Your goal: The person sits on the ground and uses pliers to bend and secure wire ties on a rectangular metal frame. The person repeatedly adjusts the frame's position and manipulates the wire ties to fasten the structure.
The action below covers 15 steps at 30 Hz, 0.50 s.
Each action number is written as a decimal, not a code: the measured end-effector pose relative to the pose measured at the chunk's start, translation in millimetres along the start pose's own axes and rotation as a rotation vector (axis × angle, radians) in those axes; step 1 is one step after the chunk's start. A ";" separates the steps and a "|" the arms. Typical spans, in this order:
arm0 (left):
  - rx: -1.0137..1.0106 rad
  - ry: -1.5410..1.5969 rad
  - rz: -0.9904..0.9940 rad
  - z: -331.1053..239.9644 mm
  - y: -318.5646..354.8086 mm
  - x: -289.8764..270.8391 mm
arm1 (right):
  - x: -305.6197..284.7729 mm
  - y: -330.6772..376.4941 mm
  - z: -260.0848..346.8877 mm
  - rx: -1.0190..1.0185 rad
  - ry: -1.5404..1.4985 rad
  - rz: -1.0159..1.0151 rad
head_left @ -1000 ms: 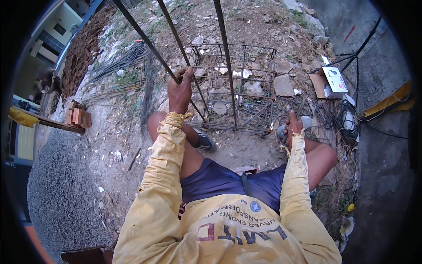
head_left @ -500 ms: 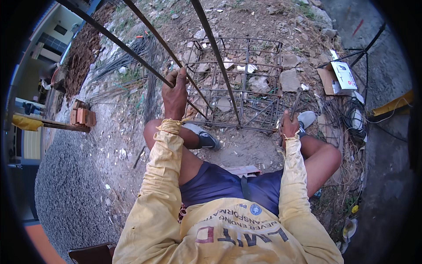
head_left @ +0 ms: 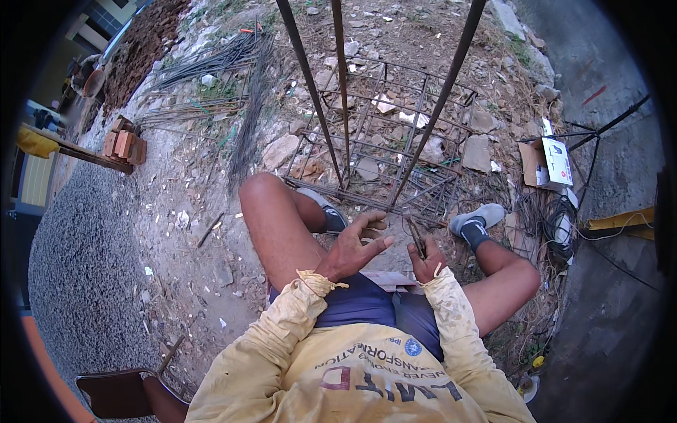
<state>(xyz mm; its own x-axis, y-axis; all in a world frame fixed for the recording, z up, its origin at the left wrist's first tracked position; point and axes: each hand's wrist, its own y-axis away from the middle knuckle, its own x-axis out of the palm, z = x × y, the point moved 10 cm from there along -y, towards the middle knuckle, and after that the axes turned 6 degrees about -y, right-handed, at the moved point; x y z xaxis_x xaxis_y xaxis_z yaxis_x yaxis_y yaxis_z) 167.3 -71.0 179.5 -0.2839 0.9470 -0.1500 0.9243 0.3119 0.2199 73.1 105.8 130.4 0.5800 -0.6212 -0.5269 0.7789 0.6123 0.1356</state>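
My right hand [head_left: 426,261] is closed round a pair of dark pliers [head_left: 415,235] that point up and away from me. Just left of it, my left hand [head_left: 356,247] hangs above my lap, fingers apart and empty. Beyond both hands lies a cage of thin steel rebar [head_left: 395,106], its near edge between my feet. Three long steel bars [head_left: 444,99] rise from that near edge and run out at the top of the view, touching neither hand.
Broken stone and rubble lie under the cage. Left are bundled wires [head_left: 211,63], stacked bricks [head_left: 124,144] and a gravel heap [head_left: 84,254]. A cardboard box [head_left: 546,163] and coiled black cable [head_left: 557,225] sit right. A dark chair [head_left: 116,395] stands lower left.
My left hand has let go of a steel bar and come down toward my lap. My right hand has drawn back from the cage's edge with the pliers. The view has shifted.
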 end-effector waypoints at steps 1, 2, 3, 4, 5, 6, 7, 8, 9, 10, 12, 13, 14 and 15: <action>0.007 -0.021 0.048 -0.5 5.4 14.3 | 13.4 -1.5 1.7 0.048 0.030 0.109; -0.008 0.082 0.033 9.9 7.8 19.8 | 28.3 -2.2 4.2 0.090 0.057 0.221; -0.022 0.186 0.019 27.5 7.1 24.8 | 38.9 -1.5 11.4 0.071 0.035 0.274; -0.034 0.292 0.012 32.7 5.5 25.9 | 47.8 1.5 14.8 0.057 0.016 0.323; -0.064 0.377 0.037 38.9 4.6 26.7 | 56.3 4.8 17.2 0.044 -0.003 0.371; -0.093 0.462 0.063 43.9 3.2 26.5 | 63.0 6.3 15.1 0.048 -0.017 0.396; -0.123 0.542 0.090 46.4 3.5 26.4 | 67.2 7.2 17.7 0.018 -0.067 0.389; -0.134 0.600 0.098 46.7 4.3 26.4 | 70.5 8.1 20.5 -0.011 -0.118 0.383; -0.144 0.659 0.106 46.1 5.0 27.6 | 72.8 8.4 22.2 -0.039 -0.169 0.376; -0.156 0.715 0.117 46.4 6.2 28.5 | 78.7 9.7 13.8 0.012 -0.229 0.392; -0.172 0.900 0.132 52.1 5.8 30.2 | 87.0 11.9 -2.9 0.116 -0.350 0.419; -0.178 0.994 0.138 53.3 5.4 29.8 | 87.1 12.1 -2.1 0.125 -0.361 0.436; -0.175 1.101 0.142 52.8 4.6 28.0 | 86.2 12.3 -0.2 0.134 -0.373 0.453; -0.171 1.208 0.147 51.4 3.2 25.4 | 86.0 12.6 0.5 0.144 -0.385 0.469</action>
<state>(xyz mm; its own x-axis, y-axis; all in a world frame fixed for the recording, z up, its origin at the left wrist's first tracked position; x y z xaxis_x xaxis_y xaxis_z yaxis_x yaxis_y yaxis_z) 176.2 -49.8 126.9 -0.3181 0.4077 0.8559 0.9478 0.1162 0.2969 132.9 59.9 87.2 0.8919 -0.4498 -0.0474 0.4288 0.8075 0.4049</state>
